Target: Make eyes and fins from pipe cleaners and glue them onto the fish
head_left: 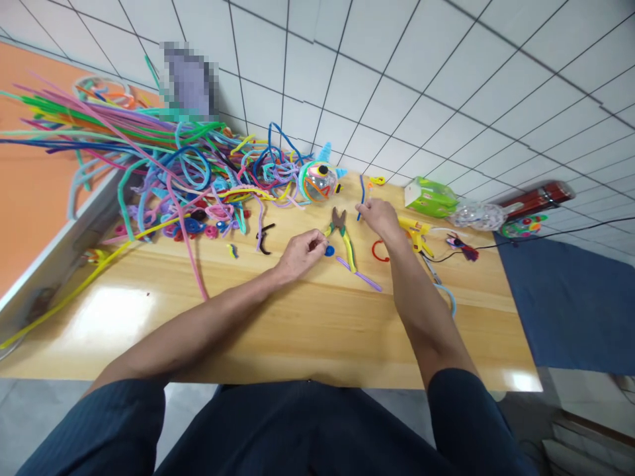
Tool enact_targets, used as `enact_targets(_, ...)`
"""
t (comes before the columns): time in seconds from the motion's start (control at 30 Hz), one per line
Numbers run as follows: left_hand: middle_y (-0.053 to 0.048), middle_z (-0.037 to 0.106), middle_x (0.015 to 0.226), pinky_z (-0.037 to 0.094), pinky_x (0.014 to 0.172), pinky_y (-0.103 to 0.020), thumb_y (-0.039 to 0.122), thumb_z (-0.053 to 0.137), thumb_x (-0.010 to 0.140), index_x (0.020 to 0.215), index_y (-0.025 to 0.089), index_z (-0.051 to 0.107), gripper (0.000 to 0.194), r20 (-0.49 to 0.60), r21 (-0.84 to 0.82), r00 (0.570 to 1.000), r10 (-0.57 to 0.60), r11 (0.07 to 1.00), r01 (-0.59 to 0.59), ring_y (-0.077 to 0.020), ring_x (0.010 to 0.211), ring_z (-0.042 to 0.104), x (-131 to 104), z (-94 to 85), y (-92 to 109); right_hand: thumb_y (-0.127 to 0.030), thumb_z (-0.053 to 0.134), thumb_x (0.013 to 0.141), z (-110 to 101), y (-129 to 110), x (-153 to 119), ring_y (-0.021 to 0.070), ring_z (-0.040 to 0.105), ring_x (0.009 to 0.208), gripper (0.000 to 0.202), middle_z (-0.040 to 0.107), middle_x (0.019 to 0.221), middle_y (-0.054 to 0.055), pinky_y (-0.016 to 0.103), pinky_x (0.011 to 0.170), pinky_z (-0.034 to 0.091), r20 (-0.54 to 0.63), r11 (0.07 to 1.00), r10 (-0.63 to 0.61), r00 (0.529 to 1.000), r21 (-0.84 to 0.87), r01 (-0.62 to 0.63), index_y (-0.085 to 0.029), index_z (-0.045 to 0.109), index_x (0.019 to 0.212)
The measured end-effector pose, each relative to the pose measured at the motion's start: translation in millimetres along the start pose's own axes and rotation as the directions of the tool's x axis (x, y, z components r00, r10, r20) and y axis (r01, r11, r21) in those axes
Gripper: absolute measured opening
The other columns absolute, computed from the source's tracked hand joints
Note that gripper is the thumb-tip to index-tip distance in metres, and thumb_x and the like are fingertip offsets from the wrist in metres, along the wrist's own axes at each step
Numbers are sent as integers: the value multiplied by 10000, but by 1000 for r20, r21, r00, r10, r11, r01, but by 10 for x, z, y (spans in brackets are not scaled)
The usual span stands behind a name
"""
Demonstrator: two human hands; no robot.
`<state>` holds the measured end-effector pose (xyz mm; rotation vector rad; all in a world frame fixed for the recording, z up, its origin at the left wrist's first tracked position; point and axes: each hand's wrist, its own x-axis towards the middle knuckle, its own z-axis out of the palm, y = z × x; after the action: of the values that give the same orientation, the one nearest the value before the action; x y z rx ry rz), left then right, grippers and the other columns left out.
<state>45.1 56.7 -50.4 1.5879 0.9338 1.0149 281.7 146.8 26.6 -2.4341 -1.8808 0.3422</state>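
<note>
My left hand [301,255] is closed in a loose pinch beside the yellow-handled pliers [350,250]; what it holds, if anything, is too small to name. A small blue coil [330,250] lies just right of its fingertips. Farther right, my right hand [378,217] has its fingertips pinched on a short dark blue pipe cleaner [362,192]. Behind the pliers stands a clear ball [317,182] with a yellow-rimmed eye and light blue spikes. A purple twisted piece [368,281] and a red curled piece [380,251] lie near the pliers.
Many coloured pipe cleaners [143,135] are heaped at the left. At the right are a yellow glue gun [414,233], a green package [432,197], a dark red cylinder [538,196] and a black cable [560,228]. A tiled wall [397,86] runs behind the wooden table [317,337].
</note>
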Motion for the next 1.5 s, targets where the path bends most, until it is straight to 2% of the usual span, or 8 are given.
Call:
enact_targets(0.17, -10, 728, 781, 461, 671, -238, 215, 595, 952, 862, 179, 683, 131, 37, 114, 998, 44, 992, -48, -128, 672, 607, -21, 9, -51, -534, 573, 1064, -27, -59, 31, 396, 741, 1162, 430, 804, 1184, 230, 482, 979, 538, -121, 996, 63, 991, -58, -70, -158, 772, 1123)
enact_targets(0.5, -97, 807, 918, 526, 771, -345, 189, 583, 993, 929, 191, 747, 176, 228, 585, 964, 138, 772, -249, -242, 844, 740, -61, 23, -49, -272, 617, 952, 699, 181, -876, 284, 703, 957, 187, 768, 1001, 117, 391, 876, 543, -120, 939, -309, 944, 117, 322, -204, 733, 1082)
enact_targets(0.7, -18, 740, 817, 512, 684, -277, 206, 593, 1011, 911, 205, 714, 157, -110, 303, 942, 318, 913, -273, -148, 694, 639, 6, -166, 200, -450, 684, 937, 530, 126, -424, 281, 744, 1008, 304, 808, 1131, 108, 445, 977, 585, -212, 852, -215, 953, 437, 289, -217, 761, 1117)
enact_targets(0.83, -81, 772, 1114, 560, 806, -322, 267, 704, 978, 861, 232, 731, 125, -390, 305, 847, 362, 918, -253, -217, 1049, 700, 456, -527, 362, -617, 630, 970, 463, -102, 127, 290, 727, 1235, 457, 808, 1273, 75, 478, 1148, 536, -181, 613, -262, 948, 727, 308, -232, 757, 1182)
enact_targets(0.9, -78, 779, 1110, 572, 865, -342, 210, 765, 897, 781, 232, 717, 127, -410, 252, 868, 279, 950, -187, -255, 1157, 694, 769, -694, 338, -662, 600, 988, 490, -270, 350, 292, 712, 1276, 488, 815, 1254, 62, 491, 1202, 501, -142, 567, -289, 947, 772, 289, -225, 770, 1124)
enact_targets(1.03, -6, 621, 635, 528, 685, -299, 256, 748, 906, 670, 206, 636, 266, -264, -31, 964, -29, 999, 22, -191, 723, 644, 1170, -821, 252, -695, 575, 995, 520, -501, 486, 260, 722, 1227, 520, 821, 1172, 58, 456, 1191, 518, -88, 538, -290, 953, 808, 239, -208, 741, 1072)
enact_targets(1.3, -39, 787, 926, 574, 899, -316, 307, 747, 864, 793, 168, 721, 158, -79, -232, 996, -44, 972, 25, -186, 921, 715, 555, -415, 522, -704, 703, 912, 271, -41, -562, 251, 728, 1135, 512, 762, 1198, 60, 420, 1042, 594, -295, 500, -139, 945, 803, 324, -272, 612, 1171)
enact_targets(1.5, -57, 785, 895, 602, 861, -321, 318, 765, 817, 745, 186, 711, 160, 25, -282, 976, -217, 935, 215, -199, 930, 739, 150, -263, 364, -685, 729, 865, 618, 209, -1119, 269, 715, 1192, 571, 735, 1302, 96, 447, 1041, 593, -215, 524, -97, 972, 819, 233, -274, 568, 1228)
